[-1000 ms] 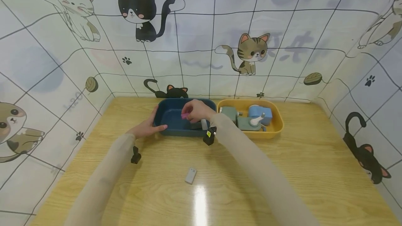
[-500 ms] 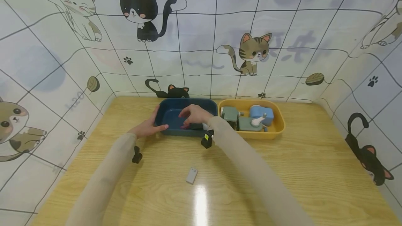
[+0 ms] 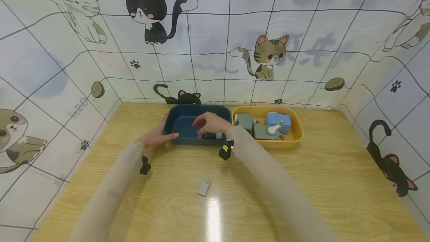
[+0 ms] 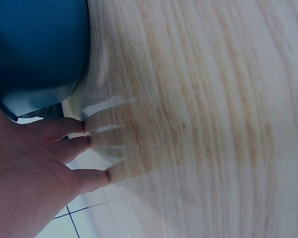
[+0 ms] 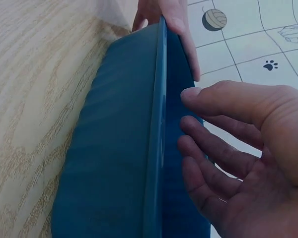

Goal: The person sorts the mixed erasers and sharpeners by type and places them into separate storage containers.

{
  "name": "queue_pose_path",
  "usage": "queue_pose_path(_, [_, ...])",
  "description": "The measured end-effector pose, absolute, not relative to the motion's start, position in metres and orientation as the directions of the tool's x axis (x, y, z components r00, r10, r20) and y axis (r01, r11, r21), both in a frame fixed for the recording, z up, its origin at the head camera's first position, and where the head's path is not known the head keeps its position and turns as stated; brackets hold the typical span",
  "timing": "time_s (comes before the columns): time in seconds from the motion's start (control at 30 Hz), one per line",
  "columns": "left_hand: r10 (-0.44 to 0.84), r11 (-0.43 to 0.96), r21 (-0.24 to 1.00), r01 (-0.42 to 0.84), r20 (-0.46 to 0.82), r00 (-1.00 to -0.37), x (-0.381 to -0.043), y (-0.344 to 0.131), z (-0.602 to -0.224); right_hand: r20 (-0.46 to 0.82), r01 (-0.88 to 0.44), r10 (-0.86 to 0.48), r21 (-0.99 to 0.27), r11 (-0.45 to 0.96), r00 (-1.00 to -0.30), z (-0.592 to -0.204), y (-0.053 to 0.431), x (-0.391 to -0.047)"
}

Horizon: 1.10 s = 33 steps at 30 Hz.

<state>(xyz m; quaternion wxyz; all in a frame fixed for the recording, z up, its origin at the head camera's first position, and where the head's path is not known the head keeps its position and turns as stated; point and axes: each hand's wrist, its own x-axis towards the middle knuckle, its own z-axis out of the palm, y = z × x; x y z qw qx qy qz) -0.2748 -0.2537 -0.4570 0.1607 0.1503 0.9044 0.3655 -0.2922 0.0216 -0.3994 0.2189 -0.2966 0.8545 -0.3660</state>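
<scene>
My left hand (image 3: 155, 137) rests at the left end of a dark blue bin (image 3: 188, 141), thumb by the front corner and fingers spread along the outside. In the left wrist view its straight fingers (image 4: 92, 179) reach down beside the bin toward the tabletop. Over the inside of the bin is my right hand (image 3: 211, 123), fingers loosely bent and apart, with nothing between them in the right wrist view. Beneath it, a small pink piece (image 3: 199, 136) lies in the bin beside a dark grey object (image 3: 209, 136) with a light grey end, partly hidden.
A yellow bin (image 3: 295, 133) stands against the blue bin's right side, holding grey-green and blue toy-like blocks (image 3: 265, 132), one with a white handle. A small light grey rectangular piece (image 3: 203, 187) lies on the wooden table (image 3: 168, 204). Cat-patterned walls close in the back and sides.
The right hand has lowered the pink piece and let go of it; the piece now lies in the blue bin under the opened fingers. The left hand stays at the bin's left end.
</scene>
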Motion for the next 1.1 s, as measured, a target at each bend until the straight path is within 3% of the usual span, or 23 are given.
queue_pose_path(0.53, [0.397,0.675,0.722,0.151,-0.183,-0.899,-0.275,-0.254,-0.458,-0.149,-0.398,-0.714,-0.743,0.538,-0.684,-0.386,0.028,-0.275])
queue_pose_path(1.1, [0.399,0.668,0.73,0.144,-0.188,-0.898,-0.274,-0.253,-0.454,-0.129,-0.502,-0.817,-0.732,0.461,-0.562,-0.38,0.032,-0.256])
